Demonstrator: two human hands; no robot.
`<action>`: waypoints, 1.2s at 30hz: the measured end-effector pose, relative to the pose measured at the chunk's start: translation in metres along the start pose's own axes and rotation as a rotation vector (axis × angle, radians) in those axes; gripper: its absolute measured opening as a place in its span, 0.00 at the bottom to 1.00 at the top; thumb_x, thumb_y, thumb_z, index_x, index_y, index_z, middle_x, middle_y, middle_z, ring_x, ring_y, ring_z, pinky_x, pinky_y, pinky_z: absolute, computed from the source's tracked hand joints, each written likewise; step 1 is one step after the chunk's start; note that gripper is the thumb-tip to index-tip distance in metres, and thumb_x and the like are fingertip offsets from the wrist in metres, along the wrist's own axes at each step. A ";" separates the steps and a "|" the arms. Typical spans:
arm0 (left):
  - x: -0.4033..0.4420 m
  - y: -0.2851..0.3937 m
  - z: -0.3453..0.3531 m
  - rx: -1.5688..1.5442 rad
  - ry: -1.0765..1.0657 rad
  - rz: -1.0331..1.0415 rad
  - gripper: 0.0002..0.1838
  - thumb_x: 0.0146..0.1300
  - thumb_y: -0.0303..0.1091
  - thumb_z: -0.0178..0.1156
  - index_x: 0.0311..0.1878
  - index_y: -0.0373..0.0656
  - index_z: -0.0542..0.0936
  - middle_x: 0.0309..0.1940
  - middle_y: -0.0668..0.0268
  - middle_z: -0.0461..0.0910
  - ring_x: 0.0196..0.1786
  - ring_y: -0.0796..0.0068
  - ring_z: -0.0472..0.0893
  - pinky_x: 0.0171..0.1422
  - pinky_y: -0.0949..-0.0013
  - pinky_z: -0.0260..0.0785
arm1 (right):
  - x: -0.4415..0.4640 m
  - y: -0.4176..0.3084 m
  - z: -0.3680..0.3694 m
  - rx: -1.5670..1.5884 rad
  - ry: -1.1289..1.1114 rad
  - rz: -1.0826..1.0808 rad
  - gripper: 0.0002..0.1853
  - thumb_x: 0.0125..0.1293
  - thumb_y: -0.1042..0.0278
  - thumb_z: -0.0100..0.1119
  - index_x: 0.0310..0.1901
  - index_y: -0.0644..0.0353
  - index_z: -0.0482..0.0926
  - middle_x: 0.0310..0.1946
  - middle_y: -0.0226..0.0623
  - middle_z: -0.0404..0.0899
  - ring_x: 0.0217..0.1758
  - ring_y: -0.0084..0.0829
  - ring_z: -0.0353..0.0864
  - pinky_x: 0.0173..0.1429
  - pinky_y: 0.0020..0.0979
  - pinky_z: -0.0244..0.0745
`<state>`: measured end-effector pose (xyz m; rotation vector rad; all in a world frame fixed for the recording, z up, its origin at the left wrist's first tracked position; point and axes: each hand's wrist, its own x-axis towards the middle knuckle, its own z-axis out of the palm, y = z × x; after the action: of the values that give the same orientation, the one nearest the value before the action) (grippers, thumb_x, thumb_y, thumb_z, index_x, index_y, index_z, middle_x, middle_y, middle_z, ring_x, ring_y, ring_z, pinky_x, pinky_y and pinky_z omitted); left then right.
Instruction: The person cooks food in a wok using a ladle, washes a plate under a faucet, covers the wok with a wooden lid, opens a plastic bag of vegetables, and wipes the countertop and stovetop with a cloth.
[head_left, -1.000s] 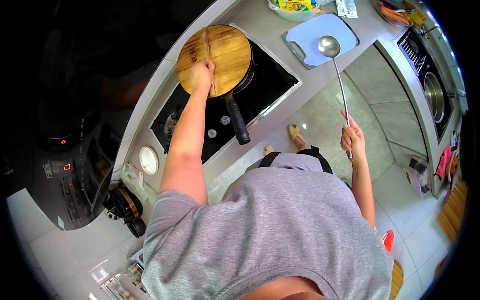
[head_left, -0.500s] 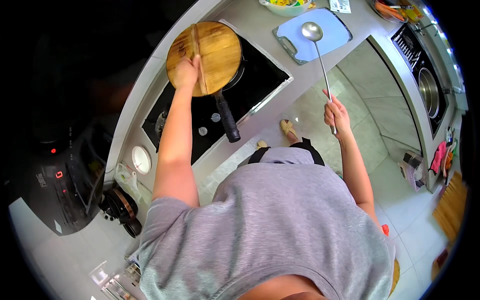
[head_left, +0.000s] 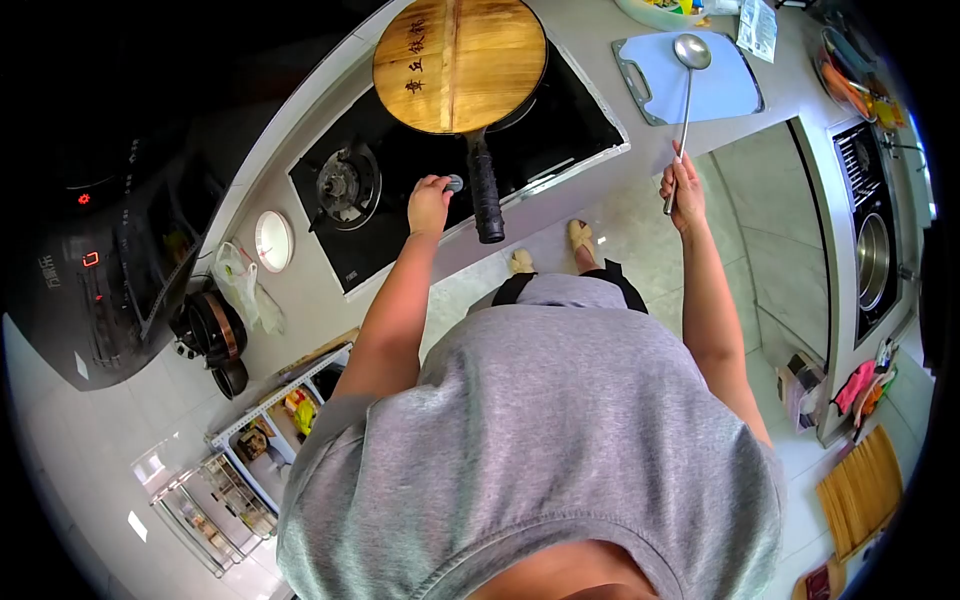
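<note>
From my end I see a grey counter [head_left: 590, 50] running round to a dark sink [head_left: 868, 325], a pale tiled floor [head_left: 655, 265] and a metal rack [head_left: 213, 512].

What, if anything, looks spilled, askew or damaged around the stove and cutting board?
Nothing stands out. The wooden lid covers the pan, the stove shows no obvious spill, and the cutting board lies flat. The ladle is in the right hand, and the left hand is at a stove knob.
</note>
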<state>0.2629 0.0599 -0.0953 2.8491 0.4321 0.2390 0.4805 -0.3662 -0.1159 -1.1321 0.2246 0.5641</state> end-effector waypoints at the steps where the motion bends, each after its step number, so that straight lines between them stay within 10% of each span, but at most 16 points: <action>1: 0.003 0.001 0.000 -0.004 0.004 -0.004 0.11 0.50 0.27 0.70 0.39 0.42 0.86 0.36 0.62 0.82 0.45 0.59 0.80 0.52 0.61 0.74 | 0.004 0.001 -0.001 -0.059 0.021 -0.001 0.24 0.77 0.60 0.51 0.73 0.48 0.65 0.27 0.22 0.66 0.24 0.15 0.64 0.27 0.18 0.62; 8: 0.012 -0.005 0.007 0.048 0.078 0.148 0.04 0.47 0.28 0.69 0.28 0.41 0.83 0.28 0.64 0.78 0.38 0.62 0.78 0.47 0.60 0.74 | 0.029 0.020 -0.006 -0.558 0.261 -0.062 0.32 0.65 0.81 0.58 0.72 0.55 0.66 0.46 0.40 0.71 0.40 0.29 0.80 0.41 0.31 0.89; 22: 0.010 -0.004 0.016 0.039 0.108 0.012 0.03 0.49 0.30 0.68 0.25 0.42 0.83 0.27 0.63 0.79 0.38 0.61 0.79 0.46 0.60 0.74 | 0.047 0.032 -0.015 -1.179 0.434 -0.166 0.36 0.53 0.75 0.67 0.67 0.45 0.73 0.45 0.43 0.74 0.46 0.40 0.79 0.55 0.39 0.77; 29: -0.013 0.006 -0.020 0.032 0.107 -0.177 0.18 0.49 0.29 0.73 0.46 0.39 0.85 0.41 0.59 0.81 0.47 0.56 0.79 0.55 0.59 0.73 | 0.040 0.033 -0.011 -1.139 0.464 -0.207 0.40 0.49 0.67 0.74 0.67 0.52 0.73 0.45 0.45 0.79 0.48 0.39 0.81 0.55 0.39 0.78; 36: -0.105 -0.010 -0.065 -0.195 0.284 -0.234 0.13 0.52 0.29 0.70 0.42 0.39 0.84 0.38 0.58 0.81 0.45 0.54 0.79 0.51 0.57 0.73 | 0.047 0.066 -0.076 -1.106 0.450 -0.263 0.33 0.61 0.68 0.66 0.69 0.54 0.70 0.38 0.40 0.82 0.35 0.28 0.81 0.37 0.32 0.82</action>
<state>0.1484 0.0508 -0.0490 2.5531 0.7473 0.6070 0.4933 -0.3994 -0.2210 -2.3273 0.1347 0.1515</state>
